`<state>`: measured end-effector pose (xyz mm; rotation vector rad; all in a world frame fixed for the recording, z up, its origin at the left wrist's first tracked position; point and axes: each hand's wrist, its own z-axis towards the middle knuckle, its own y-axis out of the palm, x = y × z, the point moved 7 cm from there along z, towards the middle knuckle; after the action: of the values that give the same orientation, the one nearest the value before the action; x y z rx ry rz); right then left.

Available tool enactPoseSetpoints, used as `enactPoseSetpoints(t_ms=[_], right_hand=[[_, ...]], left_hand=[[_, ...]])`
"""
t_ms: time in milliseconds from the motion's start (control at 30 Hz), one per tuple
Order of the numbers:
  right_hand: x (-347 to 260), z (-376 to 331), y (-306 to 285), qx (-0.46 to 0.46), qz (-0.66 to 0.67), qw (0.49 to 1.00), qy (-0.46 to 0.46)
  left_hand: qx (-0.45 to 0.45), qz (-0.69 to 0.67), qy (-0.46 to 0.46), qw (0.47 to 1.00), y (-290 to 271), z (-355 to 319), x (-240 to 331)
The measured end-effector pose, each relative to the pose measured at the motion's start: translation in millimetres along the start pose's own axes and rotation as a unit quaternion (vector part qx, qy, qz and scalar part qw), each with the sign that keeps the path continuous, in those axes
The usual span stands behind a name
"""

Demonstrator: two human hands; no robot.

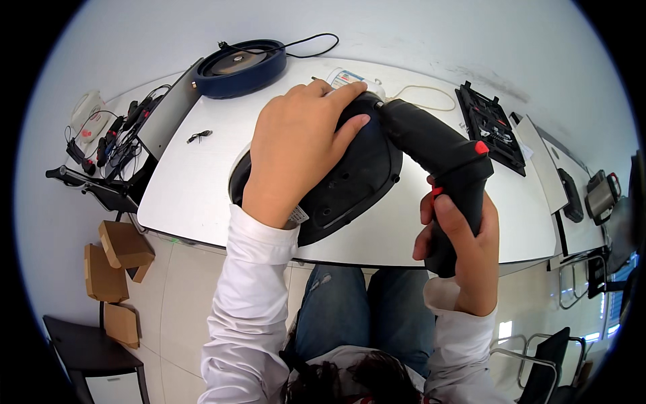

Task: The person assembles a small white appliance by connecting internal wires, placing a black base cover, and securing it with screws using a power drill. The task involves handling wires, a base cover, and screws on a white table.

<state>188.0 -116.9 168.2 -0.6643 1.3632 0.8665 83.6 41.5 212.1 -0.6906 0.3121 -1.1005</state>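
My right hand (464, 236) wraps round the handle of a black cordless screwdriver (431, 138), with my thumb beside its red trigger. The tool points left and away. Its tip meets, or comes very close to, the far end of a black appliance part (350, 185) with a rounded outline and small recessed holes. Over that part lies my left hand (299, 138), gripping it from the left, thumb and forefinger reaching toward the bit. A small label shows by my left wrist. The part is tilted above the table's near edge; my left hand hides much of it.
On the white table (195, 168) are a navy round appliance (239, 71) with a black cord, a short cable (200, 136), a white container (344, 77) and an open black tool case (494, 128). Cardboard boxes (124, 246) stand on the left floor; a chair (538, 363) is right.
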Motion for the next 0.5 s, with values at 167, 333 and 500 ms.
enactPoseSetpoints(t_ms=[167, 333, 500], right_hand=[[0.4, 0.1, -3.6, -0.002, -0.025, 1.000, -0.011], [0.7, -1.2, -3.0, 0.022, -0.036, 0.998, -0.040], [4.4, -3.1, -5.3, 0.002, -0.007, 1.000, -0.011]], left_hand=[[-0.004, 0.002, 0.007, 1.000, 4.2, 2.3, 4.6], [-0.003, 0.012, 0.011, 1.000, 4.2, 2.4, 8.0], [0.001, 0.008, 0.016, 1.000, 3.9, 1.5, 10.1]])
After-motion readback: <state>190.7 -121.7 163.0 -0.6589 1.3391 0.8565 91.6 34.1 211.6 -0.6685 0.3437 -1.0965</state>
